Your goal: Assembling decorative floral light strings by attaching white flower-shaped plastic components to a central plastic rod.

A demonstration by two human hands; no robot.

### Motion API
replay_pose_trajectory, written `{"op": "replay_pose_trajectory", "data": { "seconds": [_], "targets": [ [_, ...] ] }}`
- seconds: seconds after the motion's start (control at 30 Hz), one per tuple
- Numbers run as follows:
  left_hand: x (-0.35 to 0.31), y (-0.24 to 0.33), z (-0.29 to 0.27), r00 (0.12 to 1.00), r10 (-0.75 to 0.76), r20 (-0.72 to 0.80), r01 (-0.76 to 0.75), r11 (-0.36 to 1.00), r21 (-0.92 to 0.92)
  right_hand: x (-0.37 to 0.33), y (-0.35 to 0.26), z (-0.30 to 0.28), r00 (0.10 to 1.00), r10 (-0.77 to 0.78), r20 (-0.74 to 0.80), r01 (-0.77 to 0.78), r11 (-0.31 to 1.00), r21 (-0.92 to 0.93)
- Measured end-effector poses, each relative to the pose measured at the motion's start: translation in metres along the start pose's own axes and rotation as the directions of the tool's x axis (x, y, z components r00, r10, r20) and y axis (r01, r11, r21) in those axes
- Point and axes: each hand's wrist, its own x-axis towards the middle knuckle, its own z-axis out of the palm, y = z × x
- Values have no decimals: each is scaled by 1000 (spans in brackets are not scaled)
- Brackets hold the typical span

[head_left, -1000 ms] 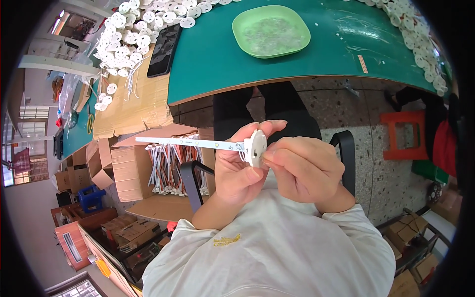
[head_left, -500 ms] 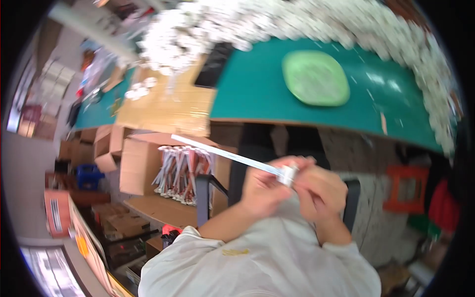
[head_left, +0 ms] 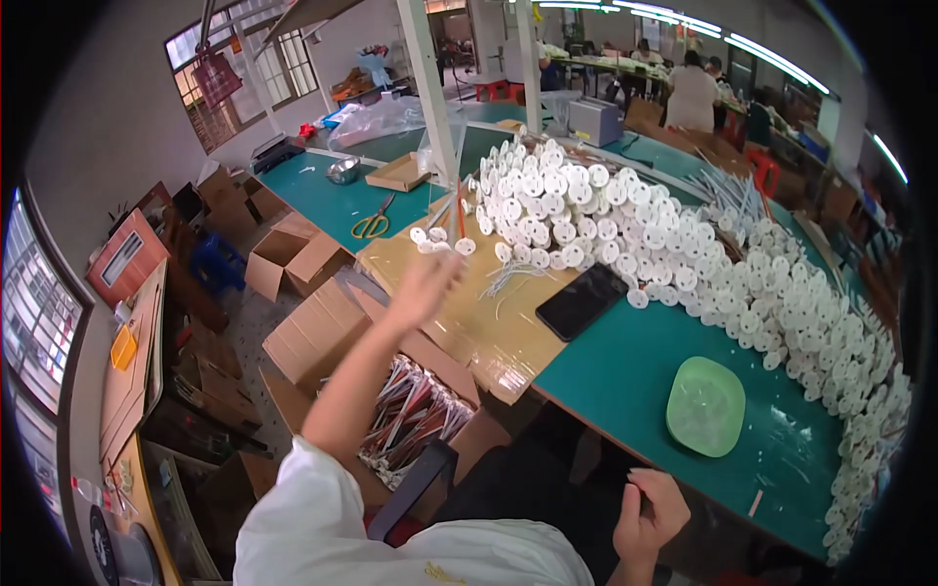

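Note:
My left hand [head_left: 427, 288] reaches out over the cardboard sheet [head_left: 469, 317], beside a small group of white round discs [head_left: 440, 244] with thin stems. Its fingers look partly spread and a little blurred, and nothing shows in them. Close to my lap, just off the table's near edge, my right hand [head_left: 653, 513] is loosely closed, its thumb near the curled fingers. I see nothing in it. A long heap of white discs [head_left: 586, 205] on stems runs along the back and right of the table.
A black phone [head_left: 581, 301] and a light green dish [head_left: 705, 407] lie on the green table [head_left: 625, 361]. Scissors [head_left: 373, 223] rest at the far left. Below my left arm, an open carton [head_left: 459, 366] holds bundled stems. Several people work in the background.
Both hands earlier held a white strip with a disc end before my chest. Now they are apart: my left has gone forward over the cardboard, my right stays low. The view has tilted up.

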Motion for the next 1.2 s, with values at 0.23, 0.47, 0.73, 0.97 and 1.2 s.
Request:
{"op": "replay_pose_trajectory", "data": {
  "seconds": [0.23, 0.47, 0.73, 0.97, 1.2],
  "targets": [
    [114, -68, -25, 997, -80, -23, 71, 674, 735, -20, 9, -32, 992, 103, -76, -118, 964, -237],
    [99, -38, 3, 997, -68, -47, 79, 617, 783, -20, 17, -50, 983, 150, -110, -181, 902, -392],
    [101, -37, 8, 998, -60, -27, 57, 577, 815, -3, 19, -45, 993, 20, -115, -73, 874, -480],
    [28, 14, 66, 871, 451, -198, -301, 805, 511, -21, 33, -55, 979, 148, -142, -191, 908, -372],
    [-26, 25, 178, 968, 32, 249, 189, 562, -805, 1, 52, -70, 974, 128, -188, -202, 865, -459]
  ]
}}
